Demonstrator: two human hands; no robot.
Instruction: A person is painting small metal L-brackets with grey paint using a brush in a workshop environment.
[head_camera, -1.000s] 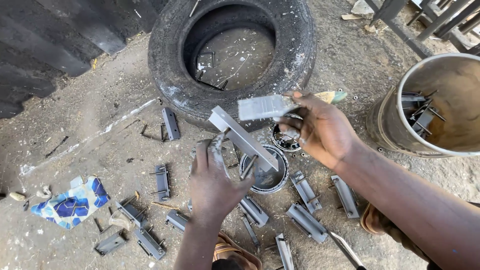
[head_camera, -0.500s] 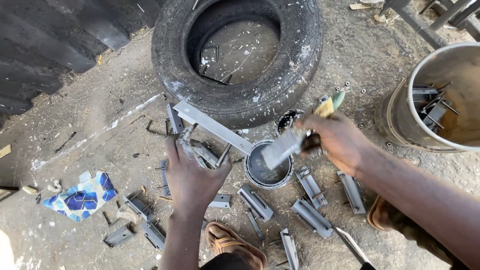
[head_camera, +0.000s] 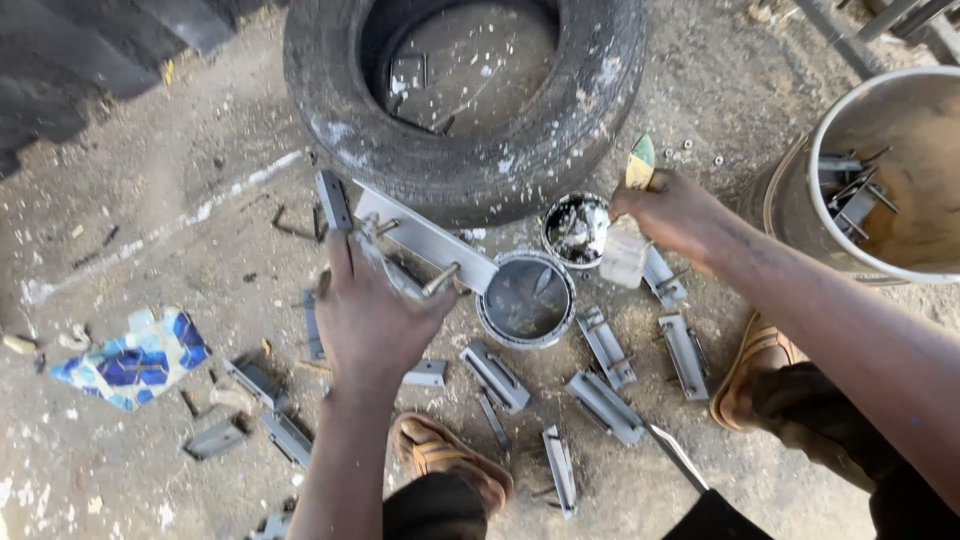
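The grey metal bracket (head_camera: 425, 240) was held up off the ground in the left hand (head_camera: 375, 315), left of centre. Its long axis ran diagonally, from far-left near the tyre (head_camera: 460, 165) down to near-right, ending just at the rim of the open paint tin (head_camera: 526, 300). Bolts or pins were seen sticking out of it close to the fingers. The left hand was closed around the near-left part of the bracket, gripped from below and behind, back of the hand toward the camera.

The paintbrush (head_camera: 630, 235) was held in the right hand (head_camera: 675, 212), fist closed round the handle, bristle end pointed down and near. The brush head sat between a second, smaller tin (head_camera: 577, 226) and the loose brackets on the ground, just right of the open paint tin. So the bracket lay to the left of the brush, across the paint tin; the bracket's near-right end was the part closest to the bristles.

More brackets (head_camera: 605, 345) of the same kind were scattered on the dirt floor, near and right of the tin. A large metal drum (head_camera: 800, 215) holding further metal parts stood at far right. A blue and white scrap (head_camera: 135, 360) lay at near left. A sandalled foot (head_camera: 440, 455) was seen at the near edge.
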